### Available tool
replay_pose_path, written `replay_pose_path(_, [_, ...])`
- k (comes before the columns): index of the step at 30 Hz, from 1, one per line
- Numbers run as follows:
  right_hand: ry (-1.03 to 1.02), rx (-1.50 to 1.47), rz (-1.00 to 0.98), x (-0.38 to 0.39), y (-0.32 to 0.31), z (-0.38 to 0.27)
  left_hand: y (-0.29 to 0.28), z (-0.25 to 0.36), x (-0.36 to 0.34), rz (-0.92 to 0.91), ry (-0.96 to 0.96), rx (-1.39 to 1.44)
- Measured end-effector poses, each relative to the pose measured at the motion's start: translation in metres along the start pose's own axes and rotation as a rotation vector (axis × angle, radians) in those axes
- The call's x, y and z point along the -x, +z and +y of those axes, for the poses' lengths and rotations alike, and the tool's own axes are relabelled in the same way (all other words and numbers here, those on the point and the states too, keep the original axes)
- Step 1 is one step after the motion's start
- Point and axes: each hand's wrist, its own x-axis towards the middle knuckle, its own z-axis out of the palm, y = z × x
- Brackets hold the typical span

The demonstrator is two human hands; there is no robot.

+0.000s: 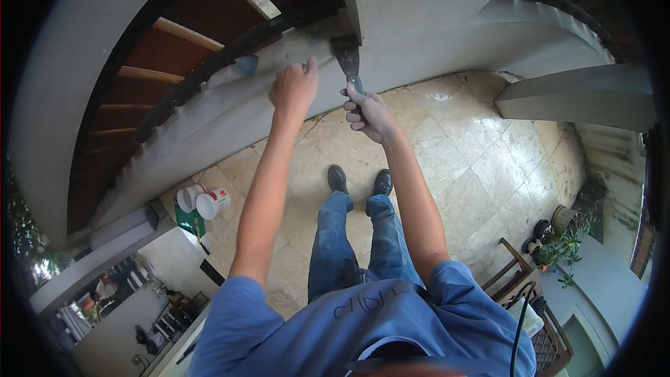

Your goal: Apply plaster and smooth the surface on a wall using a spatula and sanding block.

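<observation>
My right hand (370, 115) is wrapped round the dark handle of a putty knife (347, 59). The wide blade points away from me, with its far edge up against the low white wall (391, 56) where the pillar meets the ledge. To the left of it, my left hand (294, 89) is raised in front of the ledge with its fingers curled in. What those fingers hold, if anything, is hidden. On the ledge left of this hand lies a small blue-grey flat piece (246, 65), whose kind I cannot make out.
Two white buckets (211, 204) stand on the tiled floor (460, 167) at left, beside a green object (189, 220). A dark-framed slatted railing (167, 56) tops the wall. Potted plants (564, 244) and a wooden chair (513, 265) are at right; a concrete post (572, 98) juts in behind.
</observation>
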Motion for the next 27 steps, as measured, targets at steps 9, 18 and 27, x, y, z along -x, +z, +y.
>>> replay_pose_path(9, [0.009,-0.054,0.142,0.013,0.033,-0.006,0.095,0.016,-0.030,-0.149,-0.256,0.610])
replay_pose_path(18, [0.017,-0.036,0.107,0.024,0.004,0.001,0.075,0.053,0.018,-0.195,-0.378,0.925])
replay_pose_path(27, [-0.020,0.025,0.153,0.032,0.004,0.005,0.074,0.056,0.030,-0.127,-0.302,0.872])
